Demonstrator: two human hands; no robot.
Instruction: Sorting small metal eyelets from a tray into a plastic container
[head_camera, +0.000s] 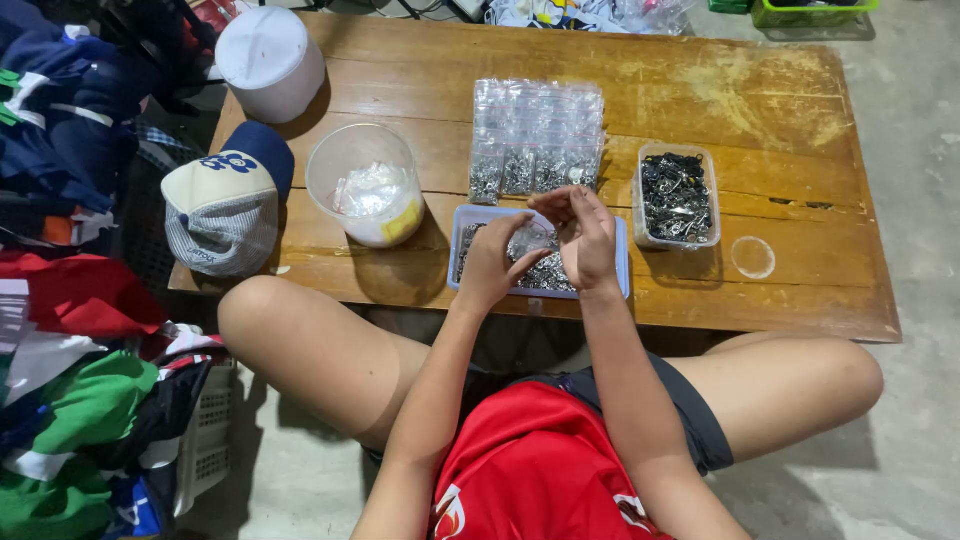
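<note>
Taking the blue tray (621, 262) at the near edge of the wooden table (700, 110) as the landmark and moving left to right: far to its left a cap (225, 205) hangs over the table edge, behind the cap stands a white lidded tub (268, 62), and just left of the tray sits a clear round container (365, 185) with crumpled plastic inside. Above the tray itself, the left hand (490, 268) pinches one side of a small clear zip bag (530, 240), fingers curled narrow around its edge, while the right hand (583, 235) closes thumb and fingertips on the bag's upper edge; whether a metal piece sits between those fingertips cannot be made out. Keeping the bag directly over the tray seems wise, so that any small metal part that slips lands back among the silvery pieces. The left hand probably does best holding the mouth spread and steady while the right works. Behind the tray lie rows of filled bags (537, 135); to its right stands a clear box of dark metal parts (677, 197), and farther right a clear round lid (753, 257).
</note>
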